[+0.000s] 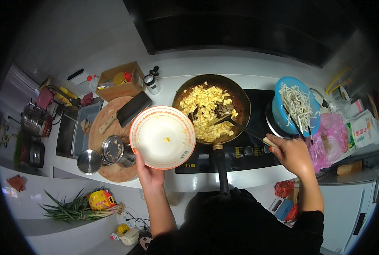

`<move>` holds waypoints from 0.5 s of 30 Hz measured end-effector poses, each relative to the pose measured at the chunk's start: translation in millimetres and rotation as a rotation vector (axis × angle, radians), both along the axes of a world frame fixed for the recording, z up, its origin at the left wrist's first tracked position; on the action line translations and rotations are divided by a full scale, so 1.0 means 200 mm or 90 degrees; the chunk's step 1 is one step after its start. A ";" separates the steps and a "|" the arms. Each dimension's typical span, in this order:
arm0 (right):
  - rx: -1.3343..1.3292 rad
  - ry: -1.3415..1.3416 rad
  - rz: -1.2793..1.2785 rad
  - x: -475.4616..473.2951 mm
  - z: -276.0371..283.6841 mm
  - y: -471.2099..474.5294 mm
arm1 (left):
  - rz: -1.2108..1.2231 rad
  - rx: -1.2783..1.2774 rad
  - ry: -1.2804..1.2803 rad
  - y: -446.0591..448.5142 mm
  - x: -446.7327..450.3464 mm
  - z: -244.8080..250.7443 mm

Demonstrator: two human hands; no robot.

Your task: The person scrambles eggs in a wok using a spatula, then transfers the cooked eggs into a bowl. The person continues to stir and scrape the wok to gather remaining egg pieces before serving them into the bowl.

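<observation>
My left hand [151, 172] grips the near rim of a white bowl with an orange edge [160, 149], held beside the pan. A few yellow egg scraps cling to its inside. My right hand [291, 153] is closed around the pale handle of a spatula [250, 130]. The spatula's dark blade rests among scrambled eggs [205, 98] in a dark frying pan [245, 118]. That pan sits on a black cooktop [199, 165], its handle pointing towards me. Part of the pan's left rim is hidden behind the bowl.
On a round wooden chopping board [100, 111] lie a cleaver [133, 110] and metal cups [113, 148]. A blue basin [277, 110] of pale noodles [294, 102] with chopsticks stands right, near a pink plastic bag [329, 140]. A cardboard box [119, 91] and sink [89, 116] are left.
</observation>
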State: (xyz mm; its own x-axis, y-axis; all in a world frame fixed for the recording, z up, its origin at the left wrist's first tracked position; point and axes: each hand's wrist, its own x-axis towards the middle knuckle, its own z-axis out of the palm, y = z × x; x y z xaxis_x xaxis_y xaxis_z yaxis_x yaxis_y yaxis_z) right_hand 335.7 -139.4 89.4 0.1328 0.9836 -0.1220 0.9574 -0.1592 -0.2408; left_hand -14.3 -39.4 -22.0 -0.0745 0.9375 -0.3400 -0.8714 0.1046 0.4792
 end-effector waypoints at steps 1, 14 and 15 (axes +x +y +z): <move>-0.003 0.010 0.004 -0.01 0.03 0.00 | 0.006 -0.009 0.001 -0.02 0.00 0.00; 0.269 0.498 0.249 -0.09 -0.02 0.04 | -0.022 -0.038 -0.017 -0.30 -0.06 -0.15; 0.300 0.495 0.260 -0.11 -0.04 0.06 | -0.025 -0.050 -0.023 -0.33 -0.05 -0.16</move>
State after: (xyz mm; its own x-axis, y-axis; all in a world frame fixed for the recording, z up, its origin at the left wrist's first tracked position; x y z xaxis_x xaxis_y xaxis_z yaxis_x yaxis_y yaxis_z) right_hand 313.4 -126.6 81.7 -0.1785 0.9064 0.3829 0.4667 0.4206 -0.7780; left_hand -25.3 -105.2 -54.5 -0.0241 0.9099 -0.4141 -0.8821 0.1756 0.4372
